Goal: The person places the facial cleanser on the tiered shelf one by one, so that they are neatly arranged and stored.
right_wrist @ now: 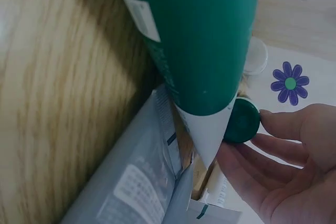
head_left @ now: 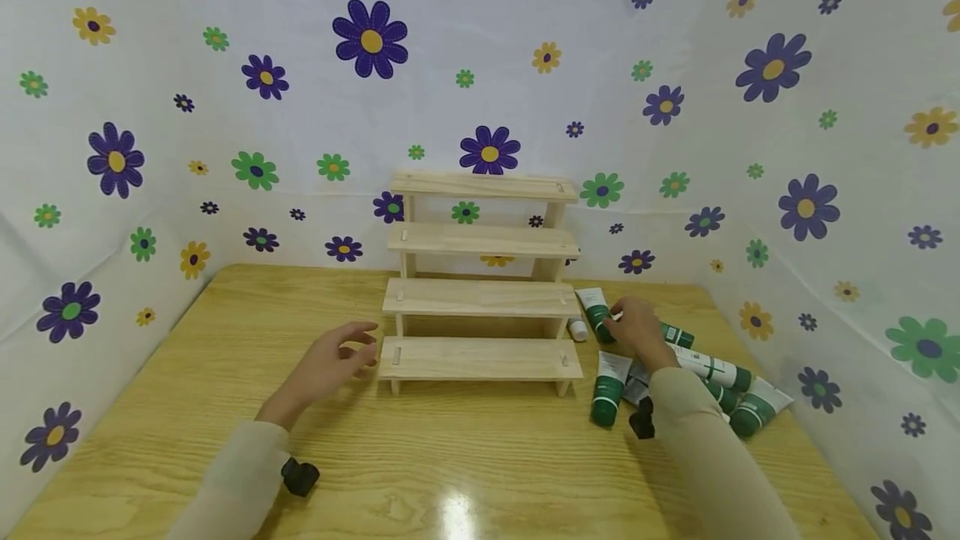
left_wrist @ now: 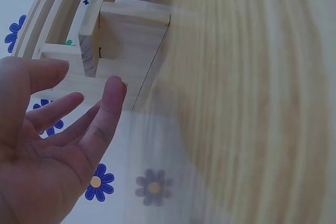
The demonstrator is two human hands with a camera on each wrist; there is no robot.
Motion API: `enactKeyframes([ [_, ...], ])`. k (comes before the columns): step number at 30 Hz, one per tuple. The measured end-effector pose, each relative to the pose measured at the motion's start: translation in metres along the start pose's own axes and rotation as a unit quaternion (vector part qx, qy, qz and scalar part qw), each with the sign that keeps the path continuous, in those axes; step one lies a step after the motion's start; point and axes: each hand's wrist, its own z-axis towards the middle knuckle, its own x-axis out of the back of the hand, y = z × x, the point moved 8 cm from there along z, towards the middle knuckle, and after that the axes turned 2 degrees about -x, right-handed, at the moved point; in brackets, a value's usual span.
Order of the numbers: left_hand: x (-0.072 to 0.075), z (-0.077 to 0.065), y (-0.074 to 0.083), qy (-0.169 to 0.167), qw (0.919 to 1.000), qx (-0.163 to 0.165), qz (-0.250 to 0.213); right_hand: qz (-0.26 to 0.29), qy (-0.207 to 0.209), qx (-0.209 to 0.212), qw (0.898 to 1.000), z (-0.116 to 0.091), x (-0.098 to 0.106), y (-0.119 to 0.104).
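A four-tier wooden stand [head_left: 480, 361] with stepped shelves is at the middle of the table. Just off its lower left end, my left hand [head_left: 330, 365] hovers with its fingers loosely bent and holding nothing; the left wrist view shows the same hand [left_wrist: 63, 124] beside the shelf ends. To the right of the stand, my right hand [head_left: 641, 332] is at a white and green squeeze tube [head_left: 596, 315]. In the right wrist view its thumb and fingers [right_wrist: 283, 121] pinch the tube's round green cap [right_wrist: 244, 121]. Much of that tube is hidden there behind a nearer green tube [right_wrist: 205, 40].
Several more tubes lie in a loose group on the right: a green and white tube [head_left: 609, 390], a long white tube [head_left: 708, 367] and another green tube [head_left: 759, 408]. Grey tubes [right_wrist: 131, 182] lie close below the right hand. A small white-capped item [head_left: 577, 329] touches the stand's side. Flower-print cloth [head_left: 480, 65] surrounds the table.
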Motion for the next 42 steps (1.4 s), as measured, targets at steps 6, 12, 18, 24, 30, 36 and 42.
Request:
enactKeyframes([
  [6, -0.011, -0.004, -0.001, -0.012, 0.9993, -0.005, -0.034, 0.008, -0.013, -0.020, 1.000, 0.000, -0.001, 0.001],
  [12, -0.017, -0.006, -0.002, -0.022, 0.9975, -0.011, -0.065, 0.022, -0.027, -0.014, 0.999, 0.001, -0.001, -0.003],
  [18, -0.017, -0.006, -0.003, -0.026, 0.9953, -0.010, -0.092, 0.038, -0.059, -0.035, 0.997, 0.006, -0.006, 0.001],
  [24, -0.016, -0.004, -0.002, -0.021, 0.9945, -0.013, -0.102, 0.041, -0.076, -0.048, 0.995, 0.009, -0.011, 0.003],
  [30, -0.017, -0.003, -0.002, -0.021, 0.9953, 0.002, -0.095, 0.046, -0.073, -0.050, 0.995, 0.009, -0.012, 0.004],
  [36, -0.017, -0.002, -0.001, -0.006, 0.9960, 0.013, -0.088, 0.064, -0.064, -0.051, 0.995, 0.007, -0.011, 0.005],
  [42, -0.017, -0.002, -0.002, 0.007, 0.9961, 0.018, -0.086, 0.058, -0.043, -0.040, 0.997, 0.003, -0.008, 0.004],
])
